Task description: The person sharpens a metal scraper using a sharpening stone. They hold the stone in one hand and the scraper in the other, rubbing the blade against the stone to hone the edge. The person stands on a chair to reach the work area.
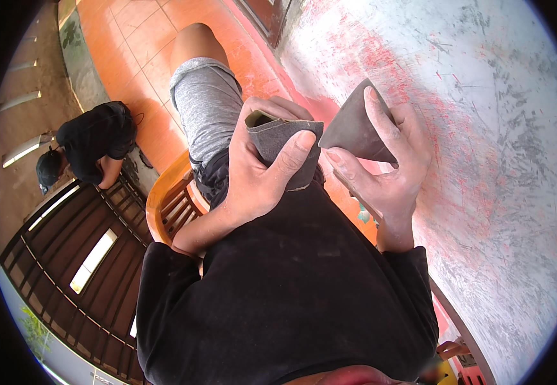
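My left hand is closed on a folded piece of dark grey sandpaper, the thumb lying across its front and a pale edge showing along the fold. In my right hand is a second piece of grey sandpaper, pinched between thumb and fingers and slightly curved. The two pieces are held up in front of my chest, their near corners almost meeting. Whitish dust coats the fingers of my right hand. Both hands are apart from the wall.
On the right rises a wall with patchy white, grey and red paint. An orange wooden chair is beneath me on orange floor tiles. Another person in black crouches at the left, by a dark slatted railing.
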Motion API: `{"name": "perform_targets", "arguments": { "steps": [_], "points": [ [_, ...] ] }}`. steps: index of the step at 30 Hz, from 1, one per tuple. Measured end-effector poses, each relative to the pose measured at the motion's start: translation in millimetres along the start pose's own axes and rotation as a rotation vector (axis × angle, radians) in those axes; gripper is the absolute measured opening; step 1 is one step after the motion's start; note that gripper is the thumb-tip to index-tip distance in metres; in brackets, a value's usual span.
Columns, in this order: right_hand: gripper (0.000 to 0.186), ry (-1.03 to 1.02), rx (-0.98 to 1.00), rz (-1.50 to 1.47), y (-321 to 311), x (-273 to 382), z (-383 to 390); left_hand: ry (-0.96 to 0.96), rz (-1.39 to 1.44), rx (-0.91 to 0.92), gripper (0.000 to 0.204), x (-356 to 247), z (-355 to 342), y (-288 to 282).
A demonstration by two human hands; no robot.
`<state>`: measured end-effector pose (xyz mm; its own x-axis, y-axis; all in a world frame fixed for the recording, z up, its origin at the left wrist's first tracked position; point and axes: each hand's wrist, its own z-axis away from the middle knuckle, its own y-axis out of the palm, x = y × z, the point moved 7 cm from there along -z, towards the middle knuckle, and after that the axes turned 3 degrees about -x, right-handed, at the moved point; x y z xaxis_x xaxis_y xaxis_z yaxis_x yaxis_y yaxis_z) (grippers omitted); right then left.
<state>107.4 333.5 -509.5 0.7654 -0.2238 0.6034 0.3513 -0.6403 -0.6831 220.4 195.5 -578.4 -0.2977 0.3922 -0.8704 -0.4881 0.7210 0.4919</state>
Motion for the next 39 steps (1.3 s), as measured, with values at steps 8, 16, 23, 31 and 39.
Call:
{"name": "perform_targets", "arguments": {
  "steps": [8, 16, 23, 31, 39],
  "points": [
    [0.082, -0.031, 0.067, -0.063, 17.0, 8.4, 13.9, -0.032, -0.037, -0.038, 0.026, 2.6, -3.6, -9.6],
    [0.081, -0.042, 0.022, -0.071, 9.9, -0.1, 8.4, -0.032, -0.063, -0.003, 0.026, 2.2, -2.1, -4.5],
    [0.079, 0.058, -0.051, -0.059, 1.1, -3.3, 6.9, -0.019, -0.036, -0.003, 0.025, 1.8, -0.6, -0.2],
    [0.084, 0.079, 0.124, -0.166, 25.8, 13.9, 21.1, 0.002, -0.103, -0.043, 0.024, 2.7, -8.3, -10.4],
    [0.080, 0.061, -0.080, -0.134, 7.8, -9.4, 8.5, -0.026, -0.041, -0.008, 0.024, -0.9, -3.0, -1.0]
  ]
}}
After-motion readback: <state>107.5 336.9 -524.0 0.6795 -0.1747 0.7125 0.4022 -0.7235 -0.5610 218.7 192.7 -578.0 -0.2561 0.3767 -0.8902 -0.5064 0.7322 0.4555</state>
